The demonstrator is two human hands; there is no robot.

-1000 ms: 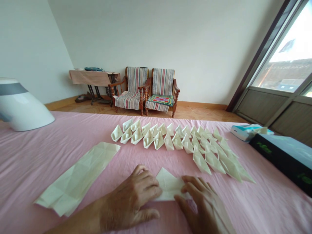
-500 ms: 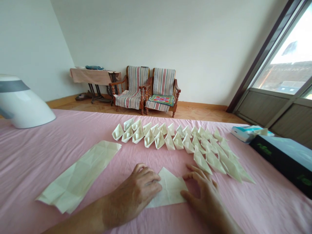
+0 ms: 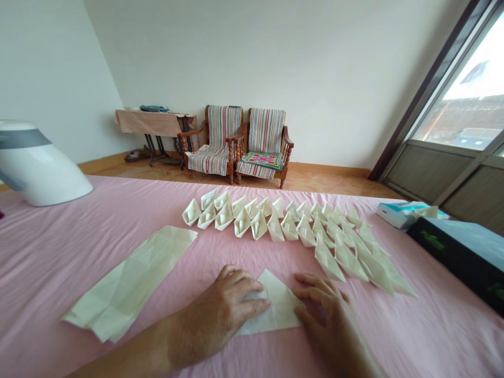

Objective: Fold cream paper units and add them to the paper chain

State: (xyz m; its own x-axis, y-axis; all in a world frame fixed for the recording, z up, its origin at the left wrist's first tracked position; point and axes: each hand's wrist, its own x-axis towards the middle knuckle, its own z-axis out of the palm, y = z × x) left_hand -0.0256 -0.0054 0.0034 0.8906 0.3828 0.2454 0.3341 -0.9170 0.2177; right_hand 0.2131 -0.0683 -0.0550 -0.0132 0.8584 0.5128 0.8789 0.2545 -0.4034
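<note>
A folded sheet of pale cream paper (image 3: 277, 310), pointed at the top like a triangle, lies flat on the pink cloth in front of me. My left hand (image 3: 236, 299) rests over its left side, fingers lying on the paper and the thumb stretched across its face. At the paper's right corner is my right hand (image 3: 325, 304), its thumb and fingers apart and the fingertips at the slanted edge. Beyond both hands stand rows of folded paper boats (image 3: 289, 227). To the left lie creased, unfolded paper sheets (image 3: 134, 278).
Pink cloth (image 3: 118, 210) covers the surface. A white and grey appliance (image 3: 51, 173) stands at far left. On the right are a tissue pack (image 3: 397, 212) and a dark box (image 3: 444, 257). Two wooden chairs (image 3: 263, 136) and a cloth-covered table (image 3: 149, 122) stand by the wall.
My left thumb has moved right, further over the paper, and lies straighter. The right fingers have shifted slightly along the paper's edge. The view has moved a little.
</note>
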